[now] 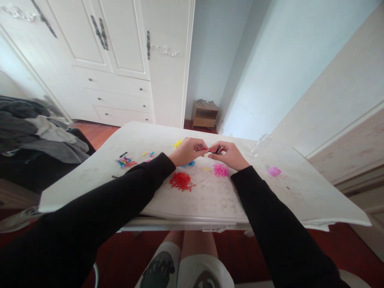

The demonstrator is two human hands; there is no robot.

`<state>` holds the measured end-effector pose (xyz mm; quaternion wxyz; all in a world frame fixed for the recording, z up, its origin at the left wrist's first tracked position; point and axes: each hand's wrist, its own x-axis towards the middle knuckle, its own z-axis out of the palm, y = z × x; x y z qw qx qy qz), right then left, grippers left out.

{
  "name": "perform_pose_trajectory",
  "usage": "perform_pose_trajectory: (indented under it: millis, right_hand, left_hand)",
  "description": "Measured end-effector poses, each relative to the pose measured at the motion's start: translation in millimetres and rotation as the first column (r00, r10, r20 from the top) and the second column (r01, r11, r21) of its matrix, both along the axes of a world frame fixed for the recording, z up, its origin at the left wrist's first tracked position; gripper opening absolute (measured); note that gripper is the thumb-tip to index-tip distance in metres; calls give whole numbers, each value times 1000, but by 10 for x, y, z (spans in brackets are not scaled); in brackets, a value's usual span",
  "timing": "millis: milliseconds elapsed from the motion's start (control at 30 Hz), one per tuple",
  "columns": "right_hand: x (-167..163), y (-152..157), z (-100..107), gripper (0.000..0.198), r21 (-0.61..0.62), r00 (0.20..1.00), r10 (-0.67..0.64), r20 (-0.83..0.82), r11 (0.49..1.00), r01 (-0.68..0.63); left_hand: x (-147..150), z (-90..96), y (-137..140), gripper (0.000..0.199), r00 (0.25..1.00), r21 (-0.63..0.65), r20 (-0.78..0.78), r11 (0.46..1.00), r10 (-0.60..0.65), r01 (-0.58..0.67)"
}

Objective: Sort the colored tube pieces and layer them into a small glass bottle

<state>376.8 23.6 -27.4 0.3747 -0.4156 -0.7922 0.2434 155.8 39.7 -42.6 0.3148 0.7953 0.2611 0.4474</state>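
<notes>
Above the middle of a white table [210,200], my two hands meet almost fingertip to fingertip. My left hand [189,151] pinches a small red piece [206,149], mostly hidden by the fingers. Small black pieces [218,151] are held in the curled fingers of my right hand [229,155]; their exact kind is too small to tell. Just below my left hand lies a pile of thin red plastic pieces [181,181]. A pink pile [221,170] sits beneath my right hand. Blue pieces [189,164] and yellow pieces [177,144] show partly behind my left hand.
On the left of the table is a mixed-colour heap [126,162] with loose pieces around it. A clear plastic container [261,145] lies at the back right, and a pink translucent item [274,171] nearer. Beyond stand a white wardrobe [120,88] and a small wooden cabinet [205,115].
</notes>
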Motion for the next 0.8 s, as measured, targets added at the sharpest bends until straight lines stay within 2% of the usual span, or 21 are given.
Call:
perform_pose_trajectory:
  millis: [167,367,567,700,800]
  right_hand:
    - [15,-19,24,28,18,998,-22,67,1000,21]
    - [-28,-90,54,12,38,932,193,307,976,-215]
    - [-72,-96,28,11,-3,891,277,360,955,-296]
    - [-69,-84,22,16,56,907,256,336,955,-290]
    - [-58,-83,55,16,176,959,127,253,969,-175]
  left_hand:
    - [-6,-2,17,10,1000,10,-2,1000,29,-29]
    - [-5,10,39,10,997,24,15,997,75,-76]
    - [0,-1,50,10,997,39,14,997,72,-72]
    - [0,-11,58,13,998,-9,34,999,48,-48]
    - [-4,-8,57,17,996,-101,83,994,-27,35]
